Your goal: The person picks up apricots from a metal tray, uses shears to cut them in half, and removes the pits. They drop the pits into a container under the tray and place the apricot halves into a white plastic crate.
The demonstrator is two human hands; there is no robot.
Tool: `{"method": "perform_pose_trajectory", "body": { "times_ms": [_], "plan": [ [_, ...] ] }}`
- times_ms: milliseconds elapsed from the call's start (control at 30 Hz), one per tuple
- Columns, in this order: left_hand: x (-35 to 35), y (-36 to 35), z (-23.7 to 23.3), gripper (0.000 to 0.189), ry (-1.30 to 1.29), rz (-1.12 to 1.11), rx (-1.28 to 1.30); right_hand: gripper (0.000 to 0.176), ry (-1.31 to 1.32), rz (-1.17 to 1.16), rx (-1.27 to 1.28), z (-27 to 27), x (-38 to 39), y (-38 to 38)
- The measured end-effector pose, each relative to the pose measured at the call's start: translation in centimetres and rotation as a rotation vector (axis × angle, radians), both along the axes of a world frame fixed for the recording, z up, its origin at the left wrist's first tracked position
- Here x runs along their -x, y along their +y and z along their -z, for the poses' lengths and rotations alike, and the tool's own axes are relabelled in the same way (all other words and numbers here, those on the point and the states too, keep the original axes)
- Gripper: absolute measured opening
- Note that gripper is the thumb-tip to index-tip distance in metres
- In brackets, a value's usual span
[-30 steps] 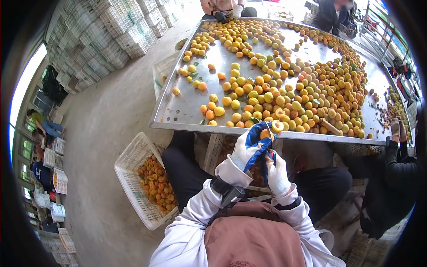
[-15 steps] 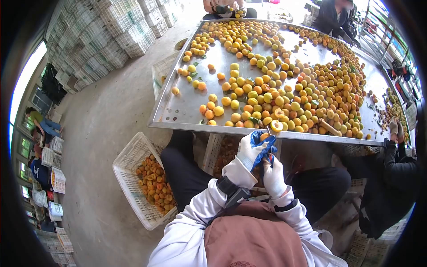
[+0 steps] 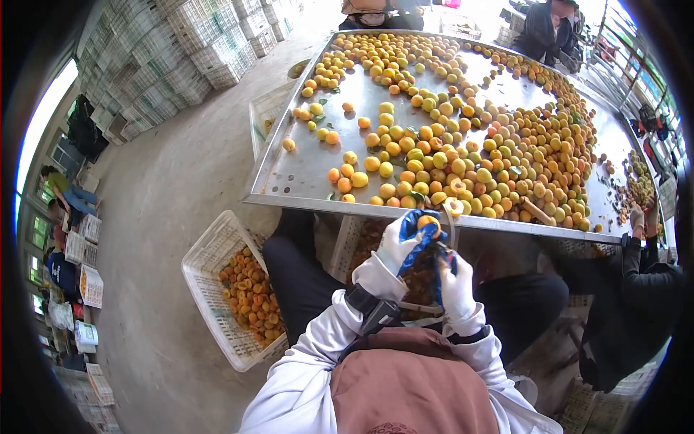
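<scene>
My left hand [image 3: 405,242], in a white glove with blue-coated fingers, is closed around an orange-yellow apricot [image 3: 429,223] near the table's front edge. Just to its right, my similarly gloved right hand [image 3: 455,286] grips a small tool [image 3: 440,247] whose dark tip points toward the apricot; its kind I cannot tell. Beyond both hands, loose apricots [image 3: 470,177] cover much of the metal table [image 3: 347,206]. One halved apricot [image 3: 453,207] lies by the near rim with its cut face showing.
A white crate [image 3: 206,278] of apricot pieces stands on the floor left of my legs. Another crate [image 3: 345,242] sits below the table edge, between my knees. A wooden stick [image 3: 536,212] lies among the fruit. Co-workers sit around the table, one in dark sleeves [image 3: 636,264] close at right.
My hands have moved slightly apart, the right one lower and to the right. The apricot in my left hand shows more fully, and the tool has drawn down from the table rim.
</scene>
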State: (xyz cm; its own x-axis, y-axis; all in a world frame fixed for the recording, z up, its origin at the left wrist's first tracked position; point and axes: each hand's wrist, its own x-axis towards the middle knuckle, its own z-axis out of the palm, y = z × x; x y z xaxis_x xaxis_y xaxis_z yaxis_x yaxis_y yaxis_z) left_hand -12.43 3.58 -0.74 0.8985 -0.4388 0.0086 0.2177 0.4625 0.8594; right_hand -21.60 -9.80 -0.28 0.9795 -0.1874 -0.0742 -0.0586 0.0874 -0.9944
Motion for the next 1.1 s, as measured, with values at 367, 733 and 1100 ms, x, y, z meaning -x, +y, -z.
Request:
{"method": "perform_pose_trajectory", "body": {
  "times_ms": [367, 733, 1100],
  "plan": [
    [2.8, 2.1, -3.5, 0.052, -1.16, -0.209, -0.891, 0.028, 0.072, -0.218, -0.222, -4.0, -2.3, -3.3],
    [4.6, 2.2, -3.1, 0.033, -0.474, -0.003, -0.439, 0.03, 0.234, -0.314, -0.323, -2.8, -0.6, -2.3],
    [1.2, 0.9, 0.8, 0.035, 0.139, -0.067, 0.174, 0.024, -0.171, 0.213, 0.23, -2.1, -3.4, 3.0]
  ]
}}
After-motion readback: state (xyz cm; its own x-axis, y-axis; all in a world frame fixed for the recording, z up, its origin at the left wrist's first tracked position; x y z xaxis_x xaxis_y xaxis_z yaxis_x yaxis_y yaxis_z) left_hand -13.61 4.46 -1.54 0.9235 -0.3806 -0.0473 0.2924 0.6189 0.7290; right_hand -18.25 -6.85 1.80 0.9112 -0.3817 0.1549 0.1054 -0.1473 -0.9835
